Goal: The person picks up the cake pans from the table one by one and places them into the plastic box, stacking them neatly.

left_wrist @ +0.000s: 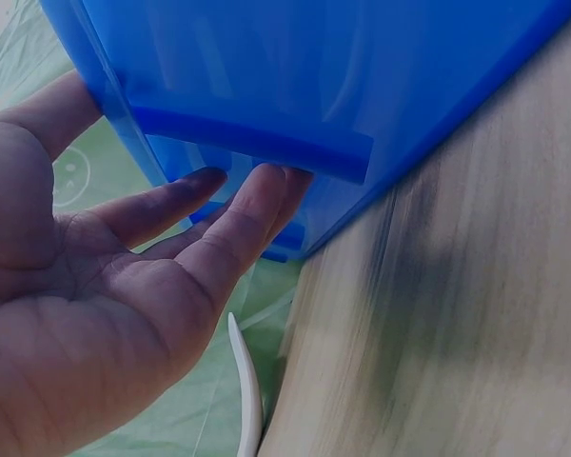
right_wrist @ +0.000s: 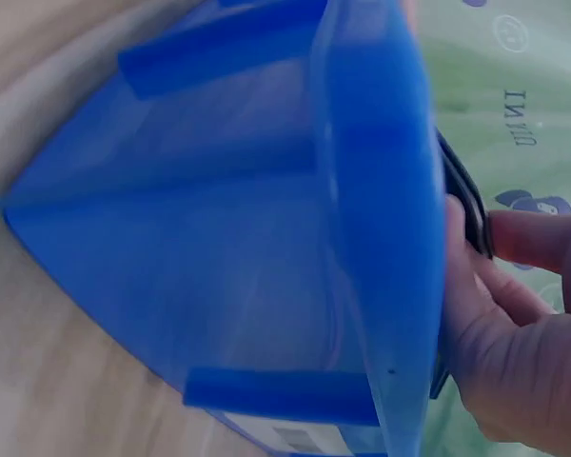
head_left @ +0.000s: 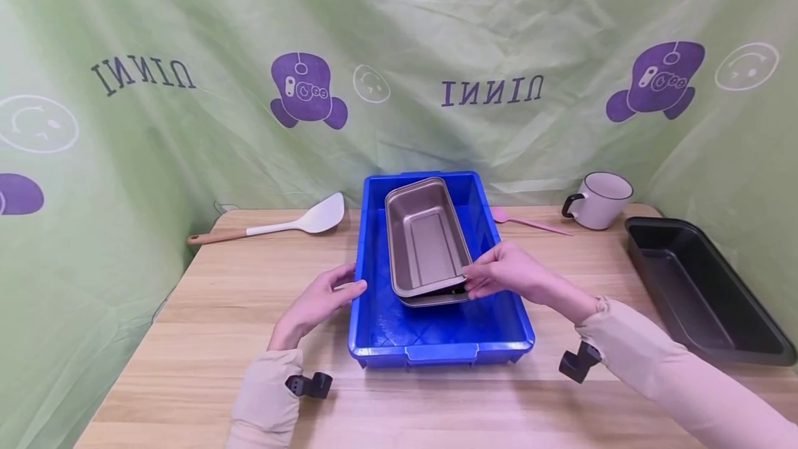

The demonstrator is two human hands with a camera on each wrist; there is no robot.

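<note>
A bronze-brown loaf pan (head_left: 427, 234) sits tilted inside a blue plastic bin (head_left: 441, 353), with a second pan rim showing just beneath it. My right hand (head_left: 501, 270) pinches the loaf pan's near right corner; in the right wrist view, the bin's wall (right_wrist: 238, 248) partly hides the dark rim between thumb and fingers. On the bin's left side, my left hand (head_left: 321, 300) holds the edge. The left wrist view has that hand's fingers (left_wrist: 233, 233) against the outer wall under a ledge, its thumb partly hidden behind the rim.
A white spatula (head_left: 321, 215) with a wooden handle lies left of the bin. Behind it on the right are a pink utensil (head_left: 533, 224) and a white mug (head_left: 603, 201). A black loaf pan (head_left: 704, 289) stands at the far right. Green curtain (head_left: 411, 33) surrounds the wooden table (head_left: 206, 324).
</note>
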